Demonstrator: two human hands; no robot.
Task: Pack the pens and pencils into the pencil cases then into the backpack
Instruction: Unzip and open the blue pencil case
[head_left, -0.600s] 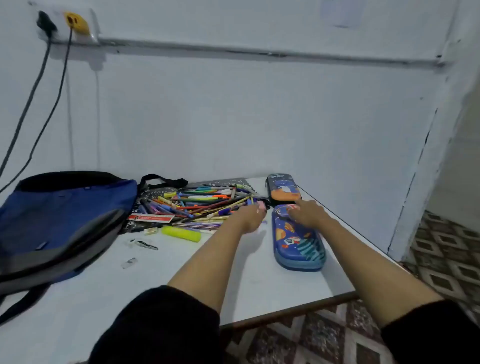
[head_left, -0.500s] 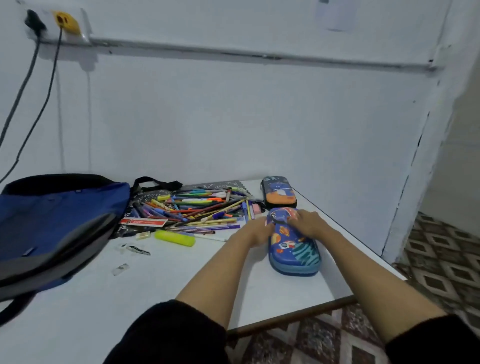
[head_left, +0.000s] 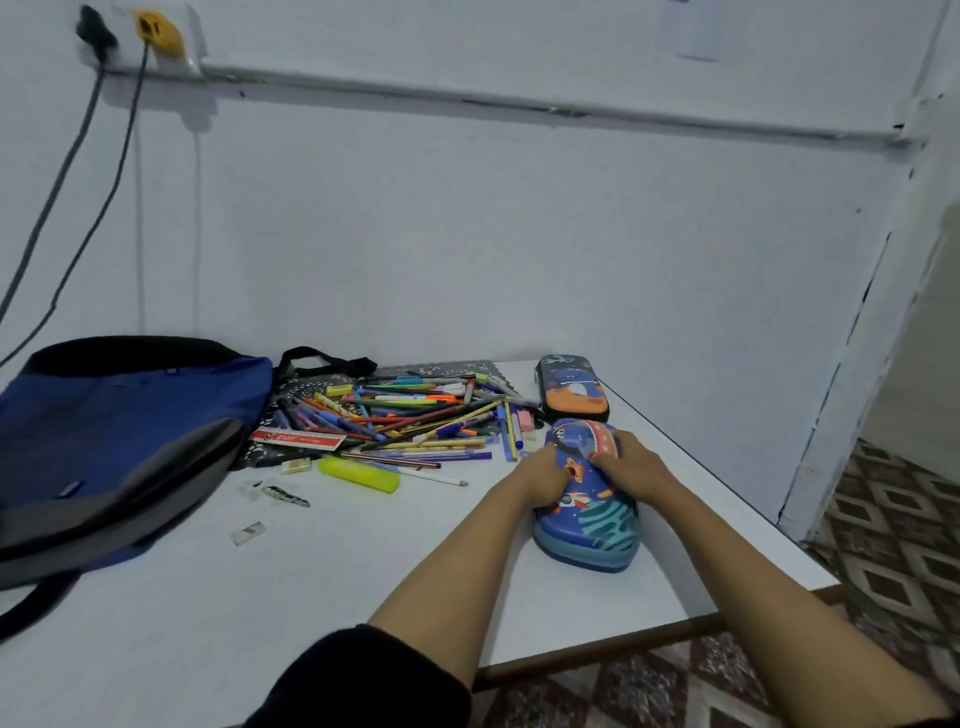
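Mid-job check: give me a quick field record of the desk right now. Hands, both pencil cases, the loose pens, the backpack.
left hand: gripping the left side of the near pencil case
right hand: on top of the same case, fingers curled over it
near pencil case: blue, closed, flat on the table
far pencil case: dark with orange, closed, untouched, by the wall
pens and pencils: loose pile, none packed yet
yellow highlighter: apart from the pile, nearer side
backpack: blue, lying at left on the table

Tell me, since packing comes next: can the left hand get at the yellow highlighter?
Probably yes. The left hand grips the blue pencil case, but bare table lies between it and the yellow highlighter.
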